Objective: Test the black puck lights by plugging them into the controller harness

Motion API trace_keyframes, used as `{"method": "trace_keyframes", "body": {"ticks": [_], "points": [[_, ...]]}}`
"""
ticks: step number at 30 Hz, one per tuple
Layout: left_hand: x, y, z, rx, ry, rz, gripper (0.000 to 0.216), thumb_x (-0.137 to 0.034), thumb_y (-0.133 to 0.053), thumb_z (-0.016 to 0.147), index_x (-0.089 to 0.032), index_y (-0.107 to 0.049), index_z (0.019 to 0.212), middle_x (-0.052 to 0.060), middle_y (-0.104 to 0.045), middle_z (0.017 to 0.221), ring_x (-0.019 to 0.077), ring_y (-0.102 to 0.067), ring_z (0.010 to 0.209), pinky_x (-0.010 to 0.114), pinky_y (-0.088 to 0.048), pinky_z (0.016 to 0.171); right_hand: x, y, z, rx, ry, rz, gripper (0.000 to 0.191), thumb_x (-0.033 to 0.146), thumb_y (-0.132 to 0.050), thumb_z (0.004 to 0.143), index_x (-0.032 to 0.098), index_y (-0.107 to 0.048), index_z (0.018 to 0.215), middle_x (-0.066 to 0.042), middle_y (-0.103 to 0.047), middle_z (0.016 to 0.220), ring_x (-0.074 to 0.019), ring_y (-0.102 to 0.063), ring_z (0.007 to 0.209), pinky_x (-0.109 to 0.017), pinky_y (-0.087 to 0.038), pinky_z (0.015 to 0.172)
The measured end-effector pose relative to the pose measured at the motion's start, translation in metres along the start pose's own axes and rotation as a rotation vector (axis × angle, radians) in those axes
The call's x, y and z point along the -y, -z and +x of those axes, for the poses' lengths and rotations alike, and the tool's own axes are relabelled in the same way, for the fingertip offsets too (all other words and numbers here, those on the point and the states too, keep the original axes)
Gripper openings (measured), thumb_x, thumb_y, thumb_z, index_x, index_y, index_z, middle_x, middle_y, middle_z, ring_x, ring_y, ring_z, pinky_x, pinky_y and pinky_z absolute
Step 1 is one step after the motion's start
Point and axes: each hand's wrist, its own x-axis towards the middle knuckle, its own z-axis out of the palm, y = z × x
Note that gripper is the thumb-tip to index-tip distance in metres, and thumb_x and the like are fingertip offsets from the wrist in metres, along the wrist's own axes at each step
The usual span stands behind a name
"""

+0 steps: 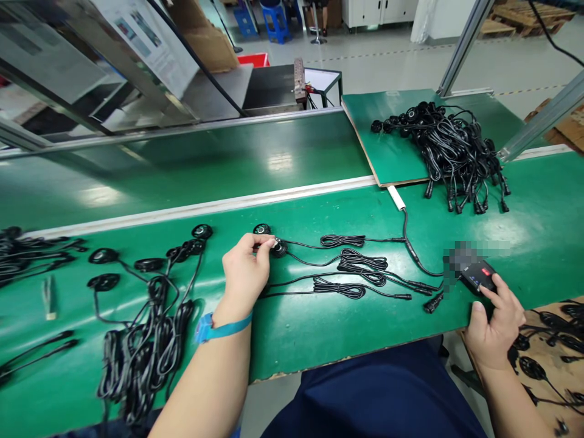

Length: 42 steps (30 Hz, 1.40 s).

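The left hand (pixel 244 271) pinches a round black puck (pixel 278 247) on the green bench (pixel 319 328) (its cable trails right); the right hand (pixel 495 325) touches a black remote (pixel 477 275).

A small round black puck light (pixel 278 247) on a thin black cable lies flat on the green table, while a black remote (pixel 477 275) with a red button rests near the front edge.

Posted sheet (pixel 146 42): printed, too small to read.
Black remote (pixel 477 277): red and blue buttons, marks unreadable; part blurred.
Legible text: none.
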Motion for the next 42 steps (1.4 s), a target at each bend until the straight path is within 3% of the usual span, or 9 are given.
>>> {"method": "trace_keyframes", "body": {"ticks": [7,14,19,23,32,38,42], "points": [[0.007,0.001,0.01,-0.158,0.057,0.02,0.021,-0.04,-0.062,0.093,-0.021,-0.071,0.092,0.005,-0.08,0.099,0.022,-0.074,0.089,0.034,-0.055,0.087,0.001,0.001,0.0,-0.005,0.0,-0.013,0.035,0.036,-0.055,0.098,0.016,-0.067,0.124,-0.016,-0.058,0.149,-0.0369,-0.056,0.134,-0.059,-0.041,0.113],[0.015,-0.004,0.022,-0.091,0.085,0.039,0.021,-0.042,-0.065,0.088,-0.021,-0.07,0.086,0.005,-0.079,0.092,0.0232,-0.072,0.085,0.036,-0.054,0.087,-0.001,0.0,0.001,-0.01,0.016,-0.009,0.035,0.037,-0.055,0.098,0.015,-0.068,0.123,-0.017,-0.059,0.148,-0.0373,-0.057,0.134,-0.059,-0.042,0.112],[0.023,-0.002,0.028,-0.164,0.104,0.102,0.023,-0.043,-0.064,0.089,-0.021,-0.069,0.087,0.006,-0.078,0.094,0.0248,-0.07,0.086,0.038,-0.052,0.087,-0.001,-0.001,0.0,-0.009,0.011,-0.015,0.036,0.038,-0.054,0.099,0.015,-0.068,0.122,-0.017,-0.059,0.148,-0.0374,-0.057,0.134,-0.059,-0.042,0.112],[0.026,-0.004,0.038,-0.103,0.164,0.098,0.021,-0.041,-0.065,0.087,-0.021,-0.069,0.084,0.004,-0.076,0.086,0.021,-0.065,0.071,0.035,-0.051,0.08,-0.002,-0.001,-0.001,-0.003,-0.005,-0.03,0.037,0.039,-0.054,0.099,0.016,-0.068,0.123,-0.017,-0.058,0.149,-0.0379,-0.056,0.135,-0.06,-0.041,0.112],[0.026,-0.007,0.042,-0.087,0.148,0.088,0.022,-0.041,-0.067,0.085,-0.02,-0.07,0.084,0.004,-0.073,0.081,0.0222,-0.067,0.076,0.035,-0.051,0.08,-0.004,-0.002,-0.003,-0.013,-0.005,-0.031,0.038,0.038,-0.055,0.097,0.015,-0.069,0.124,-0.015,-0.058,0.15,-0.0373,-0.056,0.135,-0.059,-0.041,0.114],[0.029,-0.005,0.042,-0.063,-0.02,0.085,0.023,-0.042,-0.064,0.089,-0.021,-0.074,0.088,0.01,-0.078,0.102,0.0273,-0.068,0.102,0.041,-0.05,0.098,-0.009,-0.004,-0.003,-0.027,-0.01,-0.023,0.04,0.042,-0.056,0.095,0.018,-0.071,0.124,-0.012,-0.059,0.149,-0.0379,-0.057,0.134,-0.061,-0.042,0.113],[0.028,-0.005,0.043,0.014,0.096,-0.063,0.025,-0.042,-0.063,0.088,-0.02,-0.074,0.094,0.006,-0.079,0.098,0.0206,-0.069,0.08,0.034,-0.053,0.082,-0.01,-0.004,-0.002,-0.026,-0.012,-0.003,0.04,0.044,-0.056,0.095,0.019,-0.071,0.124,-0.011,-0.059,0.15,-0.0401,-0.057,0.134,-0.064,-0.042,0.112]]}}
